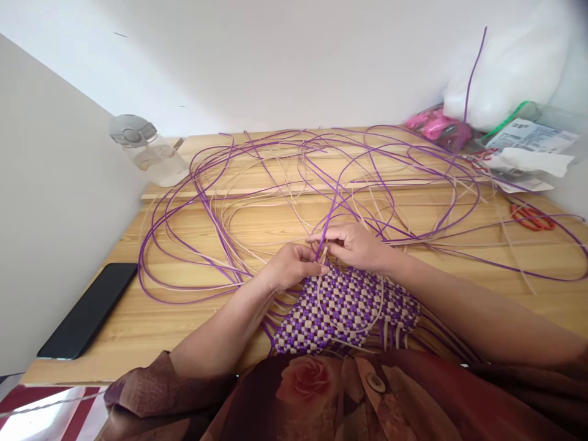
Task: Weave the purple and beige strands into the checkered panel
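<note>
A woven piece (340, 306) in a purple and beige checked pattern lies at the table's front edge, against the patterned shirt. My left hand (296, 266) pinches its upper edge, thumb on the weave. Close beside it, my right hand (356, 245) has its thumb and index finger closed around a purple strand (331, 211) that rises from that edge. A beige strand end shows between the two hands, and a beige loop hangs over the weave. Long purple and beige strands (202, 184) fan out in wide curves behind the hands.
A black phone (89, 311) lies at the left. Behind it stands a clear bottle with a grey lid (154, 153). Red-handled scissors (533, 217) rest at the right, under strands. Papers (528, 138), pink items (436, 124) and a white plastic bag (505, 79) fill the back right.
</note>
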Motion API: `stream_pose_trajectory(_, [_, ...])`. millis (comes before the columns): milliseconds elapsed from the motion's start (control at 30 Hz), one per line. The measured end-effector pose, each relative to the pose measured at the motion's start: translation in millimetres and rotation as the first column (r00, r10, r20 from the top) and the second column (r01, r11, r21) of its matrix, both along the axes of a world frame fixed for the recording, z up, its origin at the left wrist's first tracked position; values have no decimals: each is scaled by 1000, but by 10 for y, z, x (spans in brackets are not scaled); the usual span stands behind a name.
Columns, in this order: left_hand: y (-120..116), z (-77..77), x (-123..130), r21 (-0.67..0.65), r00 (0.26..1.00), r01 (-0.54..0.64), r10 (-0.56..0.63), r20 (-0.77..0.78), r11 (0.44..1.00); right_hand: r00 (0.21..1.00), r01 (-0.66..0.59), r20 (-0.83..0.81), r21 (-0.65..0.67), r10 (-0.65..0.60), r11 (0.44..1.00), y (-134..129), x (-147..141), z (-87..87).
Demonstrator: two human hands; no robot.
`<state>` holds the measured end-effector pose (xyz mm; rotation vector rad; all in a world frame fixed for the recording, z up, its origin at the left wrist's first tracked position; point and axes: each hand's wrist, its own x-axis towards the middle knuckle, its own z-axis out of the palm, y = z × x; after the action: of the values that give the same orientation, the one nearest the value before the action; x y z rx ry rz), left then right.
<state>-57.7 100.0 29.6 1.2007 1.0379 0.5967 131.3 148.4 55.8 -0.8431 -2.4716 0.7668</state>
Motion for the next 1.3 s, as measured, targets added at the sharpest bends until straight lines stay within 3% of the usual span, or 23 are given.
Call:
stream_pose_trajectory(167, [6, 8, 7, -31, 999, -28, 27, -38, 999, 989, -93, 126, 136, 76, 986, 4, 211, 123])
stream_pose_trajectory(333, [-11, 8, 24, 77, 990, -1, 12, -142, 997, 942, -275, 215, 48, 259, 960, -149, 99, 388])
stream_pose_trajectory(400, [-22, 5, 31, 93, 994, -8, 18, -106, 996, 968, -192, 172, 25, 185, 981, -138, -14, 360])
stream_pose_trajectory(533, [-25, -19, 39, -37, 998, -27, 29, 57, 999, 990, 115, 77, 66, -120, 991, -51, -59, 181])
stream_pose_trajectory(633, [-15, -39, 35, -106, 994, -34, 45, 102, 994, 972, 155, 152, 149, -177, 977, -118, 49, 167])
stream_pose_trajectory(733, [-9, -35, 30, -165, 990, -31, 52, 128, 986, 925, 150, 320, 182, -202, 972, -304, 134, 267])
stream_pose_trajectory(900, [-25, 17, 54, -185, 967, -69, 111, 229, 980, 915, 180, 387, -144, -112, 973, -525, 122, 373])
stream_pose_trajectory(967, [-40, 24, 79, -160, 952, -103, 144, 269, 982, 914, 221, 382, -197, -133, 955, -565, 93, 352])
stream_pose_trajectory(1067, [-62, 11, 115, -97, 960, -163, 181, 212, 982, 896, 320, 372, -162, -243, 933, -632, 51, 277])
stream_pose_trajectory(1167, [-77, -6, 133, -36, 979, -193, 195, 58, 980, 879, 421, 312, -156, -360, 894, -698, 21, 180])
stream_pose_trajectory(1300, [-75, -30, 137, -19, 983, -175, 174, -57, 984, 889, 440, 214, -158, -405, 884, -740, 4, 23])
